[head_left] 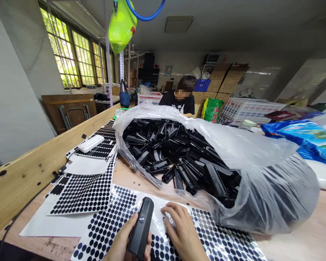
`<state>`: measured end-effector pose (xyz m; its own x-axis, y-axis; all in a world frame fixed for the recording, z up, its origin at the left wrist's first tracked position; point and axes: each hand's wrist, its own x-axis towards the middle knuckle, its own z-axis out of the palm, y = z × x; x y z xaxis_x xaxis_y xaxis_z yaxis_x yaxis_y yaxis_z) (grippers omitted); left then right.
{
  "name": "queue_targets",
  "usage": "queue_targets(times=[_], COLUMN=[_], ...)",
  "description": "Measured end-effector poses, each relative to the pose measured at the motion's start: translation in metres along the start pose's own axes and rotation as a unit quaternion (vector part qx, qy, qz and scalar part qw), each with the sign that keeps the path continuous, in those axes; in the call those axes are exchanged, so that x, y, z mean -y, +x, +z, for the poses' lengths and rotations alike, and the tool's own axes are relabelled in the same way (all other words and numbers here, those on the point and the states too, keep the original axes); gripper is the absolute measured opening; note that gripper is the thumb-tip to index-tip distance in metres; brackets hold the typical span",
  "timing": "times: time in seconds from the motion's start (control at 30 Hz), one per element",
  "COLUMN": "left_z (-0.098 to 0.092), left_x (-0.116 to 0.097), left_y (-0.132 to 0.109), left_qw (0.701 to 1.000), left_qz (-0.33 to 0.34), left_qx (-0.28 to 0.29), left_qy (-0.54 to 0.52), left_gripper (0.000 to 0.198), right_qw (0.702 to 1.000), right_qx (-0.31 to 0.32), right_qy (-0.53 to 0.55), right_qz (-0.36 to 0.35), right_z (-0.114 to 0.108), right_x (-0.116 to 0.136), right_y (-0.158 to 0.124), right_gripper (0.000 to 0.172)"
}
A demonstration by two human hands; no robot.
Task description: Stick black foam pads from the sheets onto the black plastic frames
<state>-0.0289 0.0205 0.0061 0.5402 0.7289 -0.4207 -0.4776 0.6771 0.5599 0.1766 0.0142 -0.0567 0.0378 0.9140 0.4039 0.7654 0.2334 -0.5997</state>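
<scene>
My left hand (121, 239) is wrapped round a long black plastic casing (141, 226) with a ribbed, carbon-like face and a small round spot on it. It holds the casing tilted over a white sheet of round black stickers (103, 226). To its right, my right hand (180, 226) rests on the same sheet, its fingers bent and apart. A small dark spot shows at the thumb tip; I cannot tell whether it is a sticker. Just beyond both hands, a clear plastic bag (277, 195) lies open on its side, full of similar black casings (179, 156).
More sticker sheets (81, 192) overlap on the left, with a white box-like object (91, 144) on top. A wooden board (43, 163) edges the table's left side. Opposite sits another person (179, 101). A blue printed bag (301, 137) lies at right; crates (247, 110) stand behind.
</scene>
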Motion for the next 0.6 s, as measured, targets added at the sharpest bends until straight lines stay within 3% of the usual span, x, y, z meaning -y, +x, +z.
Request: queue_targets(times=[0.6], left_z=[-0.0019], left_x=[-0.0001], left_y=[0.0001], left_qw=[1.0], left_qz=[-0.005], left_qx=[0.01], left_qy=[0.0], left_gripper=[0.056], right_qw=[1.0], right_qx=[0.003], right_qy=[-0.015], right_qz=[-0.016], right_z=[-0.0026], right_x=[-0.0027], right_y=[0.0006], right_gripper=[0.02])
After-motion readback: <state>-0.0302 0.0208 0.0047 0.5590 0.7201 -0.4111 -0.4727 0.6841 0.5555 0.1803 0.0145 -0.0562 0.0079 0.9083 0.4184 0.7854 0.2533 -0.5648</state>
